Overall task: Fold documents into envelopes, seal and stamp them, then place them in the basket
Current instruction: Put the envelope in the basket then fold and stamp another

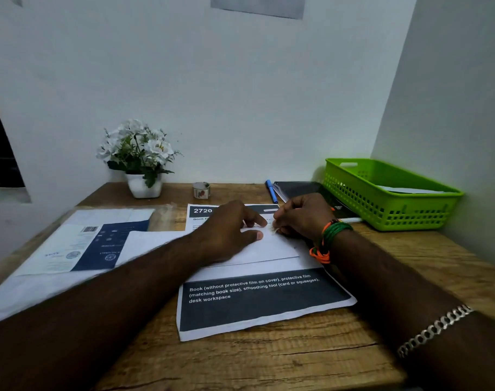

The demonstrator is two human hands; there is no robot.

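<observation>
Resting on a white envelope near the middle of the wooden desk, both hands are meeting at the envelope's far edge. The left hand is lying across the envelope with its fingers extended and relaxed, the thumb flat on the paper; it is pressing down, not gripping. The right hand is sitting with its fingers curled, the fingertips pinching a small pale item at the envelope's far edge; the item is too small to identify. Orange and green thread bands are circling the right wrist, and a silver chain bracelet is lying further up that forearm.

The envelope is lying on top of a printed sheet with a dark banner, which is extending toward the near edge of the desk. A green plastic basket is standing at the far right corner, with white paper lying inside it. A blue pen and a dark notebook are lying along the far edge, just left of the basket. A roll of stamps or tape is standing at the far edge centre; which of the two cannot be told. A white pot of white flowers is standing at the far left. Blue-and-white printed documents are lying along the left edge.
</observation>
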